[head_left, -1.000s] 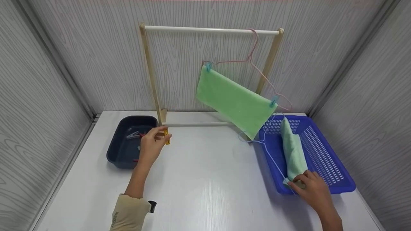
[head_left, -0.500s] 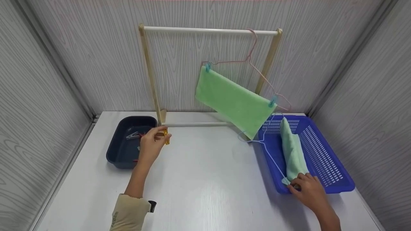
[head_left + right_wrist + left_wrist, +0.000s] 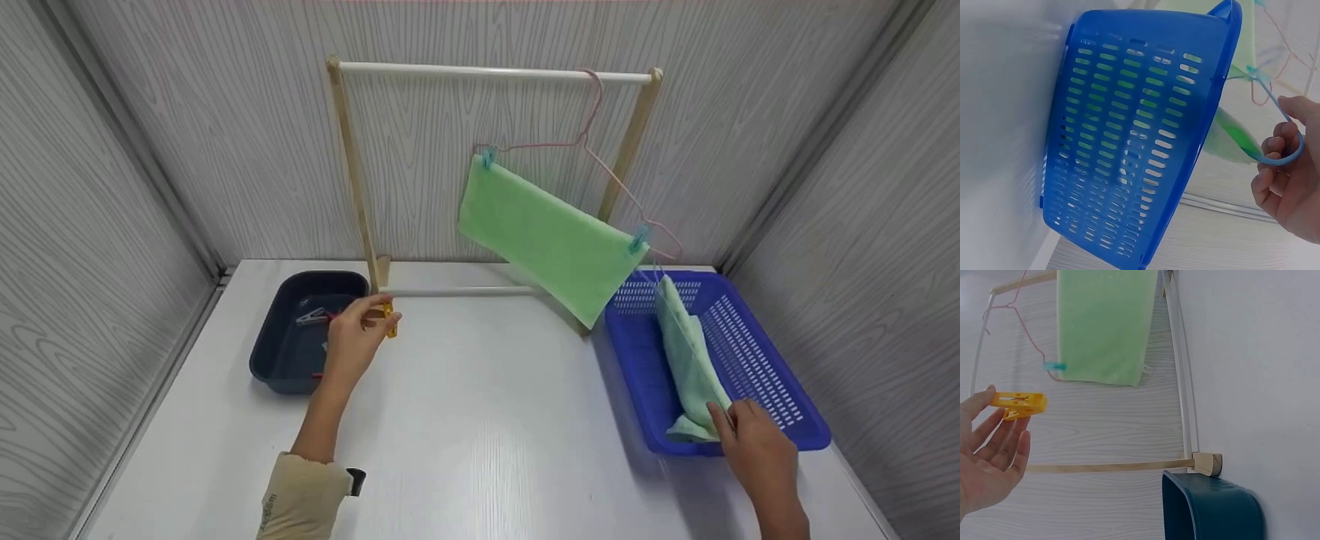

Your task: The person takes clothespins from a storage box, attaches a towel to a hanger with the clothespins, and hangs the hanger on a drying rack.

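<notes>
Yellow plastic clothes peg (image 3: 391,321), head view: pinched by the left hand (image 3: 352,337), well left of the blue perforated plastic basket (image 3: 780,352); pale green cloth (image 3: 685,356) reaches across the basket to the right hand (image 3: 759,446). Left wrist view: thumb and partly bent fingers grip the peg. Right wrist view: the right hand's curled fingers hold a light blue hanger (image 3: 1282,161) by its rounded end, near the basket's rim.

white table (image 3: 480,420) between wood-grain walls (image 3: 247,150)

No text is legible: lettering (image 3: 268,511) on the beige sleeve (image 3: 309,487) and a tag (image 3: 1147,369) on the green cloth (image 3: 1103,332) are unreadable.
</notes>
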Tool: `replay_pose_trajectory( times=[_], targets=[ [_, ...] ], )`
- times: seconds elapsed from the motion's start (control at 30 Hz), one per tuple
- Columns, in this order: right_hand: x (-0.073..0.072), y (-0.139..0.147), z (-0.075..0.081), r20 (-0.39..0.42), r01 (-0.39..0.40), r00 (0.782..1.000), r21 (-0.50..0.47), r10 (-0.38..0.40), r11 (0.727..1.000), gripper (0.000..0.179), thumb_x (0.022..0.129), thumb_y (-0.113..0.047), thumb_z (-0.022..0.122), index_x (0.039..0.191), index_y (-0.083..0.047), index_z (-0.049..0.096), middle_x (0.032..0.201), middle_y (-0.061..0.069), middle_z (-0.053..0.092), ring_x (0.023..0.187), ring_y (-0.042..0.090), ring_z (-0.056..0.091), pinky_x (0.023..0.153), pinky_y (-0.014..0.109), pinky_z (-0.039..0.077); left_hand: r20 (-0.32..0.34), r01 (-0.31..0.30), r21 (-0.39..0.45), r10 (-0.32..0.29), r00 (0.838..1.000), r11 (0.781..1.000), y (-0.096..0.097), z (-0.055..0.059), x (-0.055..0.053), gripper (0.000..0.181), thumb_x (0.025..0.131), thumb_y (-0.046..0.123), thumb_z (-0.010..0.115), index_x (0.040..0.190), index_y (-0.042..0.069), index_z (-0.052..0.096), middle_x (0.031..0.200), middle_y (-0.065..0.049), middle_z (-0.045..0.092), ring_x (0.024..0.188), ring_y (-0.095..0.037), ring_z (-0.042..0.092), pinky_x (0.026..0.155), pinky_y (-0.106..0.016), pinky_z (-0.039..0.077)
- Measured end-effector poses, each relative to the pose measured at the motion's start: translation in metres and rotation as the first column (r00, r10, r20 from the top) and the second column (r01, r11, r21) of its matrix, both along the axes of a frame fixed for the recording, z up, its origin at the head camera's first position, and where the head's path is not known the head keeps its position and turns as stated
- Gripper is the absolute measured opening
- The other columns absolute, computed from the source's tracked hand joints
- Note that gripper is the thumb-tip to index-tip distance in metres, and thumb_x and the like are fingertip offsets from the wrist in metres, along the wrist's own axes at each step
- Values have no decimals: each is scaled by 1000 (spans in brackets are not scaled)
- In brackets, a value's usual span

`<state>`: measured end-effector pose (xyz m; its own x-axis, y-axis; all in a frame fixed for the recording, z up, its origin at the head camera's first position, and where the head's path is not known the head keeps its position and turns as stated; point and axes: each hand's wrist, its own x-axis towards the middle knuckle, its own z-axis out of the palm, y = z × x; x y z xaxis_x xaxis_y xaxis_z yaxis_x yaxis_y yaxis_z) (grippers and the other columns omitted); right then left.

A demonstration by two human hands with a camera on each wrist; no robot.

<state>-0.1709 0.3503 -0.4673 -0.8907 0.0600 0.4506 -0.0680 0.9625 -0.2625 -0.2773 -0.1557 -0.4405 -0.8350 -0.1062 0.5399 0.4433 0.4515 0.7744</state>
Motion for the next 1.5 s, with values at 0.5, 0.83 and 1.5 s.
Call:
replay_pose_trajectory(
  times=[0.5,0.83,1.5],
  targets=[
    [-1,4,9,148,321,943,-175,-297,931,30,100,-24,37,100,2,51,75,24,55,65,43,53,52,54,36,-9,-4,0,4,1000,1000,-2,-1,0,26,79,9,72,103,-1,67,93,-11,65,80,-21,64,70,-32,51],
    [-9,7,4,112,459,887,-315,-448,831,31,101,-21,31,109,4,47,84,32,55,80,54,51,59,62,36,-9,-2,-2,2,1000,1000,-2,1,1,25,80,9,72,103,0,67,95,-11,65,81,-21,64,70,-31,51],
    [-15,26,27,-80,497,825,-372,-560,784,47,95,-40,44,73,1,50,59,14,45,54,29,40,48,40,27,3,23,34,-24,1000,999,-3,-2,1,25,80,8,71,103,1,67,94,-11,65,82,-18,63,70,-23,49]
  ],
)
